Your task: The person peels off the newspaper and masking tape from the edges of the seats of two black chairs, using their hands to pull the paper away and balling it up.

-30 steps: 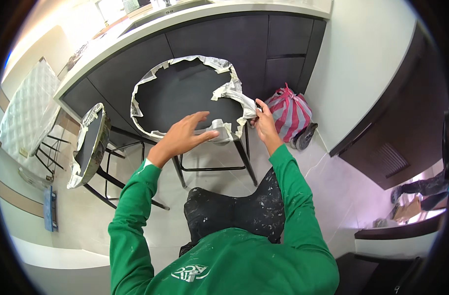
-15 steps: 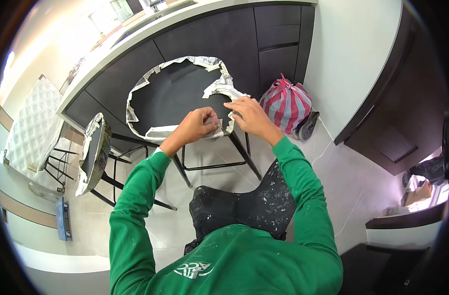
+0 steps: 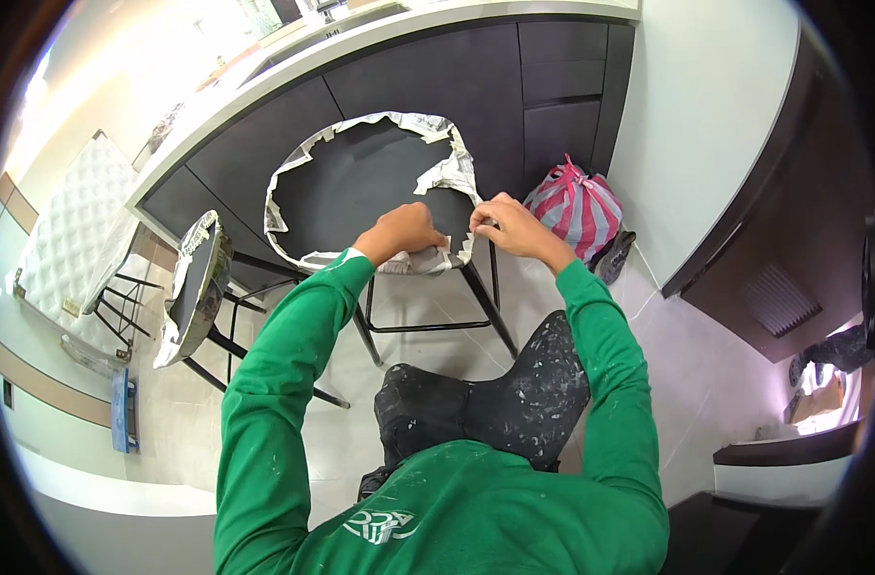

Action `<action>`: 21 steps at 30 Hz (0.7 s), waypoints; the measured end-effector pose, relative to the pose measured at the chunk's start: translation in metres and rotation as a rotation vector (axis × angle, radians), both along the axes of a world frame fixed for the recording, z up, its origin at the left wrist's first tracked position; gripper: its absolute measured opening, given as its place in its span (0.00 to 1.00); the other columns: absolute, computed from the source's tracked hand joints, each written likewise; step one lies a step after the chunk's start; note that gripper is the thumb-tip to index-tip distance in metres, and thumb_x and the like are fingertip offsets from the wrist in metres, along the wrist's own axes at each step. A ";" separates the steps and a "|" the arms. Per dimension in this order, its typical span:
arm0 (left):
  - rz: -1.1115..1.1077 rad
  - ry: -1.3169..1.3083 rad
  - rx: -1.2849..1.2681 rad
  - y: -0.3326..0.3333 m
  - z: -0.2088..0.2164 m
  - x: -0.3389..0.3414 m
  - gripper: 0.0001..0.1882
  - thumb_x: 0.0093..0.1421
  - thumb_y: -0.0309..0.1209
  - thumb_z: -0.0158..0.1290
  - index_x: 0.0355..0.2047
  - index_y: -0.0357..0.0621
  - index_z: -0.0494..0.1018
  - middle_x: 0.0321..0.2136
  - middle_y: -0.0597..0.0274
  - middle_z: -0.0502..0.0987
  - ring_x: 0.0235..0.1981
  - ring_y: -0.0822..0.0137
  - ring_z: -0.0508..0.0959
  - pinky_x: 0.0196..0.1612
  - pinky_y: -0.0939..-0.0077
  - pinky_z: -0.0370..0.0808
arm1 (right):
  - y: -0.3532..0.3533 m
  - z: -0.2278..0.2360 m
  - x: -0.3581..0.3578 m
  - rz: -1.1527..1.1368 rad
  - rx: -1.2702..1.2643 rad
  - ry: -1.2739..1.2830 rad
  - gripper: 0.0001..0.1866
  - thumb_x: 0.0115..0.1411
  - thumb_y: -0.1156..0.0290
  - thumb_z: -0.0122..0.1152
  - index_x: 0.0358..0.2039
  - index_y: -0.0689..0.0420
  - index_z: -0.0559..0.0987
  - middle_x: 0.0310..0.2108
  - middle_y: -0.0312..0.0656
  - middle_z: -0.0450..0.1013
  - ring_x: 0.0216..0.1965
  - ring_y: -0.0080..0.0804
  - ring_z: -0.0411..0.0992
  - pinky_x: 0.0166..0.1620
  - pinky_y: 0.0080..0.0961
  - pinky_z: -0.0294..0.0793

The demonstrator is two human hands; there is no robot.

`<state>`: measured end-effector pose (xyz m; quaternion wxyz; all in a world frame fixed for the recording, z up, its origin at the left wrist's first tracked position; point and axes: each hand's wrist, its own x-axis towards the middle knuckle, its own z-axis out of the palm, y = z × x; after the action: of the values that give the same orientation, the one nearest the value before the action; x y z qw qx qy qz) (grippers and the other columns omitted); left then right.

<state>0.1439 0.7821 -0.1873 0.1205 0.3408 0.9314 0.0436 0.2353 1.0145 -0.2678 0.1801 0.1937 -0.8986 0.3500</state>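
Stool [image 3: 346, 196], paper rim [image 3: 450, 174] | left hand [image 3: 401, 232] near side, grip curled | right hand [image 3: 520, 231] right side, grip half-closed | holds: can't tell

Pale floor [image 3: 681, 383] — on it 1 black stool [image 3: 361, 187] at upper centre, a 2nd stool [image 3: 200, 278] at left, 1 striped bag [image 3: 573, 209] right of upper centre.

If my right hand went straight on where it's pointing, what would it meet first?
Your right hand would likely meet the white paper edging around the black, rounded stool seat first, though depth is unclear.
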 end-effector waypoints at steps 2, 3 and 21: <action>-0.049 -0.058 0.135 -0.003 -0.011 -0.011 0.24 0.58 0.49 0.68 0.32 0.35 0.85 0.33 0.44 0.87 0.37 0.47 0.87 0.42 0.56 0.82 | 0.001 -0.010 0.003 -0.006 -0.064 0.019 0.07 0.64 0.68 0.65 0.41 0.53 0.85 0.38 0.41 0.81 0.52 0.44 0.72 0.58 0.41 0.71; -0.082 -0.090 0.201 -0.002 -0.012 -0.012 0.21 0.59 0.46 0.68 0.32 0.35 0.85 0.33 0.45 0.87 0.36 0.48 0.87 0.42 0.57 0.82 | 0.002 -0.016 0.006 -0.022 -0.081 0.045 0.07 0.64 0.68 0.66 0.41 0.54 0.85 0.38 0.41 0.81 0.52 0.44 0.72 0.58 0.41 0.71; -0.527 -0.050 0.482 -0.020 0.018 0.098 0.06 0.68 0.29 0.62 0.39 0.42 0.77 0.31 0.59 0.81 0.31 0.64 0.80 0.37 0.67 0.77 | -0.014 -0.016 0.016 -0.038 -0.044 0.181 0.07 0.63 0.63 0.69 0.37 0.51 0.86 0.41 0.35 0.79 0.55 0.41 0.70 0.63 0.42 0.64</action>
<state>0.2418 0.7623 -0.1692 0.0663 0.5868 0.7712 0.2378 0.2515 1.0005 -0.2836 0.2712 0.2035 -0.8743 0.3473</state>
